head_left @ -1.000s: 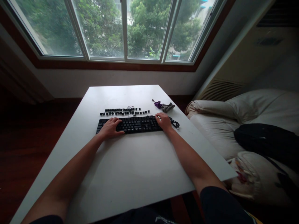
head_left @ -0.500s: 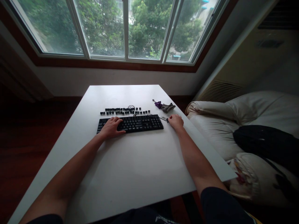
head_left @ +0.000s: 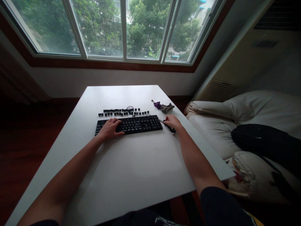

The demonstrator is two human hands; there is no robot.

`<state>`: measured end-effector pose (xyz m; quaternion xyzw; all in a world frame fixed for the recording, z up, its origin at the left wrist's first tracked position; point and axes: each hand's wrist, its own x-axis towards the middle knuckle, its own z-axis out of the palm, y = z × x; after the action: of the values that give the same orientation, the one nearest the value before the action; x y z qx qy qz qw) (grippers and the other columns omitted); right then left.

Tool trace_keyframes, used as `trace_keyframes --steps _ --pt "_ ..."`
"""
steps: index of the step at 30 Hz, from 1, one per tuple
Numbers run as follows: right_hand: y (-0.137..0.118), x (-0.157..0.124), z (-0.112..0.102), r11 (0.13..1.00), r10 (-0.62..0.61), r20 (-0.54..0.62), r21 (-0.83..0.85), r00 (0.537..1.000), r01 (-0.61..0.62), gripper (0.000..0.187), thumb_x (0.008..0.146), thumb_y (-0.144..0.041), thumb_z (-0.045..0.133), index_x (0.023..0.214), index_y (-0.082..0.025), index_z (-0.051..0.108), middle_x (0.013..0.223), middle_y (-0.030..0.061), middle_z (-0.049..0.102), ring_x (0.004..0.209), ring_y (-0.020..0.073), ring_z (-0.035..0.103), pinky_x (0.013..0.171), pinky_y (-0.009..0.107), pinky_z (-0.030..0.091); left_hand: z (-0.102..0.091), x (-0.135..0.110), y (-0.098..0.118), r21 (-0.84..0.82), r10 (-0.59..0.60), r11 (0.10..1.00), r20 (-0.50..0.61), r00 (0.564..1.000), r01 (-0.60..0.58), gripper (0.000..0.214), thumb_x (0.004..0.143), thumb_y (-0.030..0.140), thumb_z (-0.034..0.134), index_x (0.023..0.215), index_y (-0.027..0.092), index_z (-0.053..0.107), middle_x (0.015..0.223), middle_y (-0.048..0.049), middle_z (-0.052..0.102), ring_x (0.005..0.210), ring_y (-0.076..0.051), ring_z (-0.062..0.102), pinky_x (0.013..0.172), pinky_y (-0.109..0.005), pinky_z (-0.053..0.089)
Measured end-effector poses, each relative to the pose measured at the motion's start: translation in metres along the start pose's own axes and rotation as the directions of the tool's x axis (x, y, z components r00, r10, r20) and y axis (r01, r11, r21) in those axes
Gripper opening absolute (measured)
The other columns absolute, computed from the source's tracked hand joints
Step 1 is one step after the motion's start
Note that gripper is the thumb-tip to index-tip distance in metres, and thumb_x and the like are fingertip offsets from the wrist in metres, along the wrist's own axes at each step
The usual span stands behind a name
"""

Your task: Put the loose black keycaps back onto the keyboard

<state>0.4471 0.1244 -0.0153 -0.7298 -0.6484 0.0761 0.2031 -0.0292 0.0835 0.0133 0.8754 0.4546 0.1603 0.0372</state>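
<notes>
A black keyboard (head_left: 138, 125) lies on the white table. My left hand (head_left: 110, 128) rests on its left part, fingers over the keys and the thumb apart at the front edge. Just off the right end, my right hand (head_left: 172, 121) is closed in a pinch on a thin silvery thing; its kind is too small to make out. Under that hand a black bundle (head_left: 171, 128) with a pale end, perhaps a cable, shows against the tabletop. Behind the keyboard stand loose black keycaps (head_left: 122, 113) in two rows.
A crumpled purple and grey cloth (head_left: 164, 107) lies at the back right of the table (head_left: 131, 169). A thin dark loop (head_left: 130, 108) sits among the keycaps. Right of the table is a pale sofa (head_left: 211, 122) with a dark bag (head_left: 263, 144). A window is ahead.
My right hand has moved slightly left, closer to the keyboard's end. The black bundle below it now shows. My left hand stays on the keyboard. The whole view has shifted a little.
</notes>
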Motion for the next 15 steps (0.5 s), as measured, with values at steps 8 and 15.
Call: trace_keyframes --steps 8,15 --pt "-0.013 0.002 -0.004 0.955 0.038 -0.084 0.297 0.996 -0.012 0.019 0.08 -0.033 0.064 0.096 -0.024 0.063 0.07 -0.0007 0.067 0.065 0.0176 0.06 0.066 0.03 0.046 0.0 0.0 -0.001 -0.022 -0.005 1.0 -0.003 1.0 0.005 0.069 0.077 0.07 0.061 0.131 0.026 0.056 0.132 -0.0109 0.053 0.123 -0.035 0.046 0.11 -0.051 0.036" --pt "-0.045 0.0 -0.002 0.519 -0.045 0.036 0.855 0.998 -0.008 0.028 0.079 -0.04 0.059 0.099 -0.021 0.066 0.097 0.0065 0.071 0.084 0.0189 0.068 0.07 0.031 0.053 0.0 0.0 -0.002 -0.008 0.0 1.0 -0.004 1.0 0.0 0.07 0.078 0.07 0.061 0.131 0.024 0.056 0.133 -0.0118 0.052 0.123 -0.035 0.045 0.109 -0.051 0.036"
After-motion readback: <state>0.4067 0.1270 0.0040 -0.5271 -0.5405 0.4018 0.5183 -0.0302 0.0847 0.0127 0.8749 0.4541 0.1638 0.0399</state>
